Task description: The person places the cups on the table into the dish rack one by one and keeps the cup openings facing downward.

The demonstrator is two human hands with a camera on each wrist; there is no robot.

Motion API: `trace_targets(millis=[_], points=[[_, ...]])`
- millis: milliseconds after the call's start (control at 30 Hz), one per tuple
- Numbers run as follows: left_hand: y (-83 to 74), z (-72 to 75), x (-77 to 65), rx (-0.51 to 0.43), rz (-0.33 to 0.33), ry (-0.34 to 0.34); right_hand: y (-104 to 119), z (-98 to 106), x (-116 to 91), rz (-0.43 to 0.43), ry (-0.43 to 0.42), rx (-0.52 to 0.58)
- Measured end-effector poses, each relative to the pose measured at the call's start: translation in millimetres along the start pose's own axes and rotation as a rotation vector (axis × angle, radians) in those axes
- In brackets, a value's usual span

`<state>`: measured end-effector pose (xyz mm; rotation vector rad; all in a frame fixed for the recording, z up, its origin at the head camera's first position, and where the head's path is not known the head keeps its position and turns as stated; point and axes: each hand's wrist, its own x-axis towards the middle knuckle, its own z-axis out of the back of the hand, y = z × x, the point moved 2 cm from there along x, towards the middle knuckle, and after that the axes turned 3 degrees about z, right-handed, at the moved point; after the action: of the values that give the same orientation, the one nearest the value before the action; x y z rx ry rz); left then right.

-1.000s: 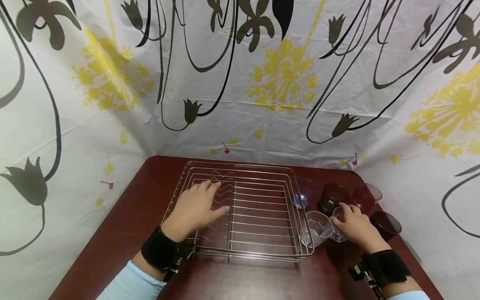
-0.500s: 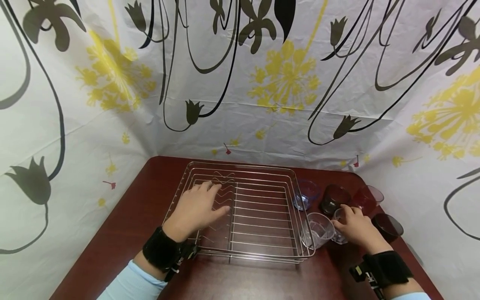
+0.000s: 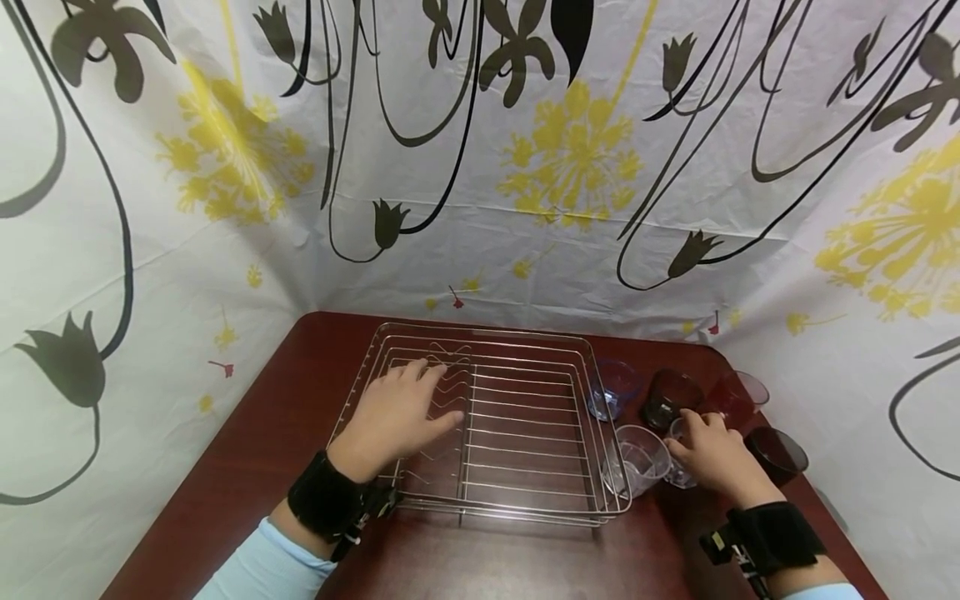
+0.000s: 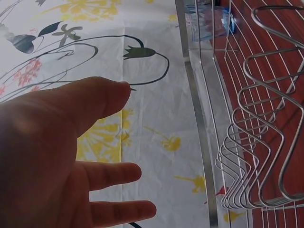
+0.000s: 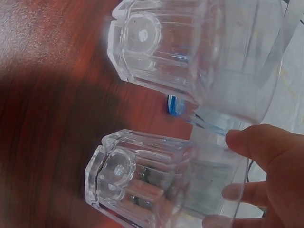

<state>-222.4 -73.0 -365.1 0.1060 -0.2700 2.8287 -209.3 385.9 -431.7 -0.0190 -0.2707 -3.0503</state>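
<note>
In the head view my left hand (image 3: 393, 417) hovers over the left part of a wire dish rack (image 3: 517, 504), fingers spread and holding nothing. The left wrist view shows its extended thumb and fingers beside the rack's wavy plate dividers (image 4: 266, 114). To the right of the rack, my right hand (image 3: 712, 454) grips a clear tumbler (image 5: 142, 180) near its rim, thumb on the near side and fingertips seen through the wall. That tumbler stands upright on the table. Next to it, by the rack's front right corner, is a larger clear tumbler (image 5: 171, 52).
Behind the held tumbler stand a blue glass (image 3: 613, 390), a dark glass (image 3: 670, 398) and a red glass (image 3: 738, 396). Another dark glass (image 3: 777, 454) sits right of my hand, close to the edge of the brown table (image 3: 480, 558). A patterned curtain (image 3: 480, 275) encloses the table's back and sides.
The head view has shifted very slightly. Both hands, the rack and the glasses keep the same places relative to each other.
</note>
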Motion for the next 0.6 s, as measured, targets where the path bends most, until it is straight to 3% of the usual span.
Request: trace_targets(millis=[433, 600], points=[[0.7, 0.9, 1.8, -0.005, -0.007, -0.005, 8, 21, -1, -0.037, -0.009, -0.023], [1.9, 0.6, 3.1, -0.005, -0.006, -0.009, 21, 36, -2, -0.014, -0.063, -0.02]])
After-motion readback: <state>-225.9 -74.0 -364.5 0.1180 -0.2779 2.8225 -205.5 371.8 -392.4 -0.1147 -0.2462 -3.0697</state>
